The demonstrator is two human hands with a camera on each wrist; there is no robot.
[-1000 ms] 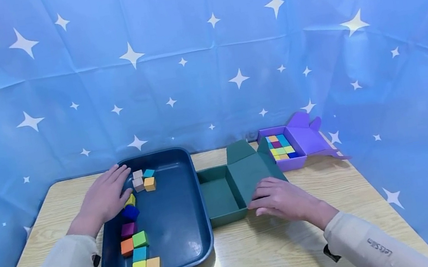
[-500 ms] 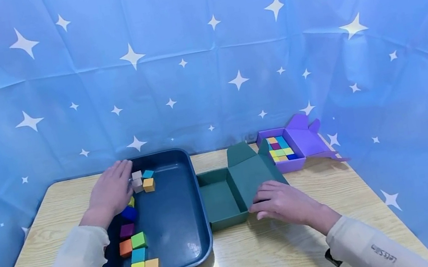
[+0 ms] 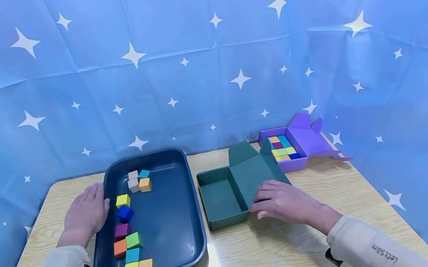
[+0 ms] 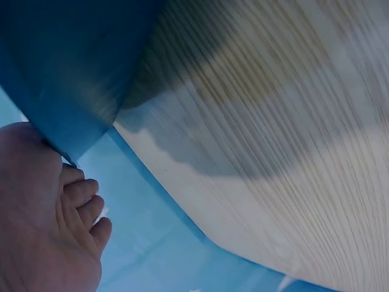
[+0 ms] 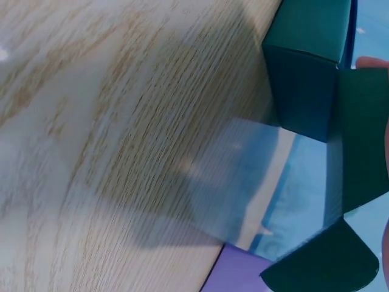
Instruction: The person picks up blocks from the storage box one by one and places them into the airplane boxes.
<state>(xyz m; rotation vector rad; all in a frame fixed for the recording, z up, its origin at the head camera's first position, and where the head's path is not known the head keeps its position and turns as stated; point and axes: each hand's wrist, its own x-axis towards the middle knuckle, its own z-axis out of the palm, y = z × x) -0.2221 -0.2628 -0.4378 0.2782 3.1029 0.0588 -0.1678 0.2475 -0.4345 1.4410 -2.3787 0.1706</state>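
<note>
My left hand lies along the left rim of a dark blue tray, fingers extended and touching it. In the left wrist view, that hand is beside the tray's outer wall. Several coloured cubes sit inside the tray, among them a blue cube, a purple cube and an orange cube. My right hand grips the near edge of the lid of an open green box. In the right wrist view, fingertips show at the box's lid flap.
Behind and to the right stands an open purple box, filled with coloured cubes, its lid folded out to the right. Everything rests on a wooden table. A blue star-patterned cloth hangs behind and at both sides.
My left hand has come from over the cubes to the tray's left rim. The tray has shifted slightly left, opening a small gap beside the green box. The right hand stays put.
</note>
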